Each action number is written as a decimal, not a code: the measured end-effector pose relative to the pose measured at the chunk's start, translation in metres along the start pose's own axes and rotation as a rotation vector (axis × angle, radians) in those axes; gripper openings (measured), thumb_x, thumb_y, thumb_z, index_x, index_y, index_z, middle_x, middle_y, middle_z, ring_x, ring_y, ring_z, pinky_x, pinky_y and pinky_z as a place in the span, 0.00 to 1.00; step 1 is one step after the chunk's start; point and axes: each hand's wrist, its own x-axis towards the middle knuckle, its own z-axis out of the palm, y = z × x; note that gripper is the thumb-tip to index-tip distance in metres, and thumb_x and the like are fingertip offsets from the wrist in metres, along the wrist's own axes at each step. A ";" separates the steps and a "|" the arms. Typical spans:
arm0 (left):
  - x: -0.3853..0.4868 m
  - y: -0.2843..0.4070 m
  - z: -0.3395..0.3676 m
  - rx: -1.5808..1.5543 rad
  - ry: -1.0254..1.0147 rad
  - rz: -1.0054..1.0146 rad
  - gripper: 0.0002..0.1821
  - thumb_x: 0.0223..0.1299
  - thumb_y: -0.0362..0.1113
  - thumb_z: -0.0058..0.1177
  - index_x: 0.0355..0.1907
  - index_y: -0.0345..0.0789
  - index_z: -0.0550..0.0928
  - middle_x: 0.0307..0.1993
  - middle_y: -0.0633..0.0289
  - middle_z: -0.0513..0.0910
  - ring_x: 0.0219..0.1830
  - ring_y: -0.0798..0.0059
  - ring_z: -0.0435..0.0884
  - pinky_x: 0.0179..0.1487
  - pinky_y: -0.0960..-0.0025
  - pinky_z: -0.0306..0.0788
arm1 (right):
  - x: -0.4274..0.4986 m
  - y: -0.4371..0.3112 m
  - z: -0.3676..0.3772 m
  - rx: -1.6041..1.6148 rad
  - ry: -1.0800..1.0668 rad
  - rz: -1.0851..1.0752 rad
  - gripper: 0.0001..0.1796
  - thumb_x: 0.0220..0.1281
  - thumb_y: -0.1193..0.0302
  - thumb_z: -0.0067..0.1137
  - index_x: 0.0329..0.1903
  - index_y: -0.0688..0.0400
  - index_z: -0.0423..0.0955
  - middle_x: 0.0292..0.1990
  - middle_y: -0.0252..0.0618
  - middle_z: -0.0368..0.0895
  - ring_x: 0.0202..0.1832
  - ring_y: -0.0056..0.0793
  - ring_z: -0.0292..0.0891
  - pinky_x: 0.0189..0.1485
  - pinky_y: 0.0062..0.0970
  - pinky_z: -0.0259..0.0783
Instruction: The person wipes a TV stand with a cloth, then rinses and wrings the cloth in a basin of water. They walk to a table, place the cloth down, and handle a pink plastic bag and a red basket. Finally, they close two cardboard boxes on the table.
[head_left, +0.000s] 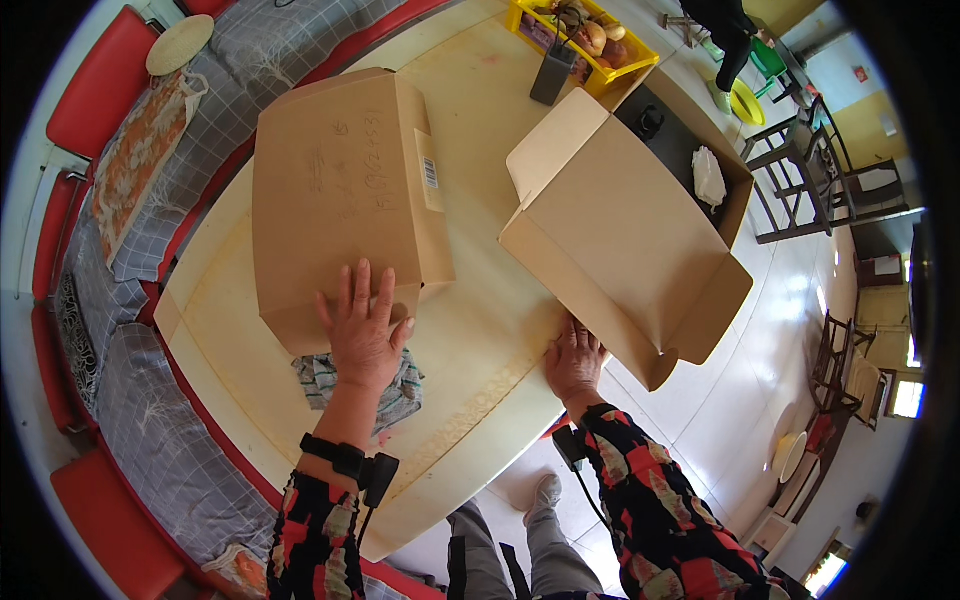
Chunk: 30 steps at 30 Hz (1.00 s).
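Note:
My left hand (365, 330) lies flat with fingers apart on the near end of a closed cardboard box (337, 180). That box bears handwriting on top and a barcode label (430, 171) on its side. A folded checked cloth (397, 397) lies under my left wrist, by the box's near end. My right hand (575, 356) rests on the table, its fingertips partly hidden under the flap of an open cardboard box (615, 232). The open box's lid leans toward me, and inside its dark interior are a white wrapped item (708, 178) and a small black object (646, 122).
A yellow plastic crate (615, 71) of onion-like produce stands at the table's far end, beside a black device (553, 75) with a cable. A red-framed sofa with grey checked covers (172, 442) borders the left. Wooden chairs (795, 165) and another person (724, 37) are at right.

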 end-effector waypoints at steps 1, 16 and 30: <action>-0.002 0.002 0.000 -0.002 0.045 0.008 0.40 0.53 0.46 0.60 0.70 0.46 0.62 0.74 0.56 0.53 0.74 0.53 0.51 0.71 0.38 0.40 | 0.000 0.000 0.000 -0.007 0.010 -0.007 0.39 0.57 0.62 0.50 0.72 0.58 0.55 0.71 0.46 0.57 0.74 0.48 0.45 0.73 0.54 0.36; -0.058 0.059 0.083 -0.033 -0.065 -0.285 0.40 0.58 0.50 0.54 0.72 0.40 0.58 0.72 0.53 0.55 0.74 0.55 0.49 0.73 0.42 0.38 | -0.001 0.000 0.002 0.001 -0.020 0.003 0.35 0.61 0.59 0.48 0.69 0.59 0.58 0.68 0.48 0.61 0.71 0.51 0.52 0.71 0.55 0.42; -0.056 0.065 0.095 0.136 -0.055 -0.310 0.42 0.56 0.52 0.51 0.72 0.39 0.57 0.70 0.55 0.59 0.73 0.54 0.51 0.74 0.43 0.37 | -0.002 0.004 0.002 0.083 -0.111 -0.004 0.34 0.65 0.56 0.45 0.70 0.61 0.57 0.67 0.53 0.60 0.69 0.55 0.52 0.69 0.55 0.45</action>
